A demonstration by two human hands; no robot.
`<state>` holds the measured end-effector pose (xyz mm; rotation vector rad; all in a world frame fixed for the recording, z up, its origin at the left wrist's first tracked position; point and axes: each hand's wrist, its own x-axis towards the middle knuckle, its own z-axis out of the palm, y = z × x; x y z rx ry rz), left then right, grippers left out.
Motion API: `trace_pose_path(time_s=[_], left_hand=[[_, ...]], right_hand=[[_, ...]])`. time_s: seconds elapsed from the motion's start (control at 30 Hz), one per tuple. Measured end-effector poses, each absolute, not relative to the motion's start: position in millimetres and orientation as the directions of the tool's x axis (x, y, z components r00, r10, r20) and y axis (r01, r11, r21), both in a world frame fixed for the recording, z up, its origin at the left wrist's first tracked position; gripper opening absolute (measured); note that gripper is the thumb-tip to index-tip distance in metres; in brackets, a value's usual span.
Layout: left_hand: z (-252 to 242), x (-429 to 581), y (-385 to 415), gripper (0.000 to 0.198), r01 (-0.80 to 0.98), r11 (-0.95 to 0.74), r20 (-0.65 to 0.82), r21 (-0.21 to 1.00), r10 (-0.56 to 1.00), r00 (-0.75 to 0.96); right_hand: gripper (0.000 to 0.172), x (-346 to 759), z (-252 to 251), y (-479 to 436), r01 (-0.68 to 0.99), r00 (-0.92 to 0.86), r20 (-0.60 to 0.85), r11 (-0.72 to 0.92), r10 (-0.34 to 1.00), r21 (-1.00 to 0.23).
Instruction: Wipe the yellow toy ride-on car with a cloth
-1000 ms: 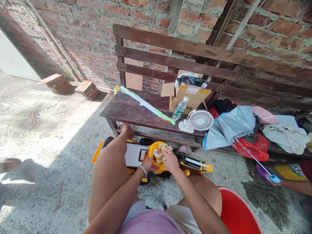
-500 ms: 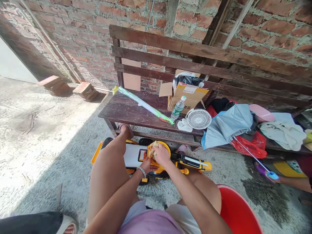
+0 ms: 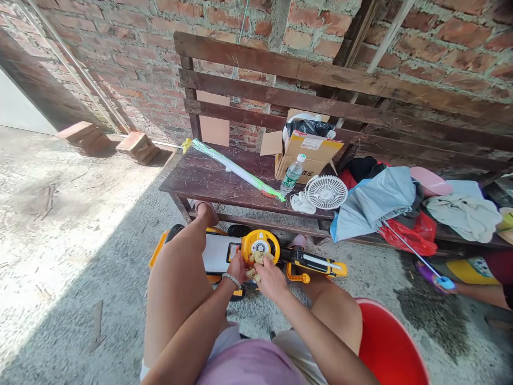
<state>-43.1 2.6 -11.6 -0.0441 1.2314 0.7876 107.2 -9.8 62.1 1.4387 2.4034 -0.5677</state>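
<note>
Between my legs stands a toy ride-on vehicle (image 3: 216, 258) with a pale seat, black and yellow parts and a long arm at the right. Its yellow steering wheel (image 3: 276, 247) faces up. My left hand (image 3: 237, 268), with a beaded bracelet at the wrist, is closed at the wheel's left lower rim; its fingertips are partly hidden. My right hand (image 3: 269, 278) holds a crumpled yellowish cloth (image 3: 262, 258) against the near side of the wheel. Part of the cloth hangs down between my hands.
A wooden bench (image 3: 188, 179) along the brick wall carries a cardboard box (image 3: 308, 155), a water bottle (image 3: 292, 174), a white fan (image 3: 326, 192), a wrapped stick (image 3: 236, 170) and a grey umbrella (image 3: 377, 200). Near my right leg is a red bucket (image 3: 390, 342). Another person's hand (image 3: 449, 289) holds the umbrella handle.
My right hand has moved with the cloth from the top of the wheel down to its near edge, uncovering the wheel's centre. My left hand has shifted slightly.
</note>
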Motion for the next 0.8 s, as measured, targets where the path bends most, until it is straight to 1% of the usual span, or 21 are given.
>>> trace_pose_path(time_s=[0.07, 0.13, 0.2, 0.27, 0.37, 0.43, 0.5, 0.57, 0.6, 0.67, 0.73, 0.8], left_hand=[[-14, -41, 4, 0.041, -0.501, 0.775, -0.865, 0.385, 0.492, 0.096], [-17, -39, 6, 0.034, -0.45, 0.797, -0.873, 0.403, 0.483, 0.072], [-18, -37, 8, 0.032, -0.415, 0.804, -0.872, 0.426, 0.487, 0.05], [-19, -36, 9, 0.033, -0.393, 0.807, -0.869, 0.441, 0.493, 0.037], [-18, -35, 8, 0.036, -0.371, 0.811, -0.867, 0.452, 0.497, 0.031], [-16, -36, 7, 0.04, -0.364, 0.811, -0.864, 0.458, 0.503, 0.033], [-14, -36, 6, 0.046, -0.362, 0.807, -0.858, 0.466, 0.512, 0.036], [-12, -36, 5, 0.055, -0.364, 0.8, -0.851, 0.477, 0.524, 0.037], [-12, -35, 4, 0.059, -0.366, 0.796, -0.847, 0.482, 0.53, 0.037], [-11, -33, 3, 0.063, -0.371, 0.79, -0.842, 0.489, 0.538, 0.037], [-12, -30, 3, 0.061, -0.374, 0.788, -0.841, 0.489, 0.539, 0.036], [-12, -28, 3, 0.055, -0.376, 0.788, -0.842, 0.487, 0.538, 0.037]], right_hand=[[0.046, 135, 60, -10, 0.9, -0.426, -0.438, 0.42, 0.791, -0.118], [0.047, 157, 63, 2, 0.922, -0.362, -0.426, 0.385, 0.829, -0.033], [0.047, 168, 70, 22, 0.94, -0.295, -0.406, 0.339, 0.865, 0.039], [0.048, 165, 80, 45, 0.945, -0.27, -0.377, 0.319, 0.886, 0.075], [0.054, 140, 92, 75, 0.923, -0.352, -0.296, 0.383, 0.888, 0.049], [0.059, 118, 95, 89, 0.868, -0.481, -0.261, 0.497, 0.837, -0.003], [0.061, 98, 92, 101, 0.785, -0.604, -0.288, 0.617, 0.743, -0.057], [0.062, 86, 88, 110, 0.727, -0.666, -0.351, 0.678, 0.658, -0.109], [0.063, 84, 85, 115, 0.725, -0.667, -0.377, 0.677, 0.643, -0.128], [0.066, 85, 82, 123, 0.767, -0.623, -0.404, 0.626, 0.67, -0.143], [0.064, 91, 80, 126, 0.843, -0.524, -0.411, 0.524, 0.746, -0.123], [0.059, 97, 79, 123, 0.917, -0.386, -0.419, 0.39, 0.822, -0.081]])
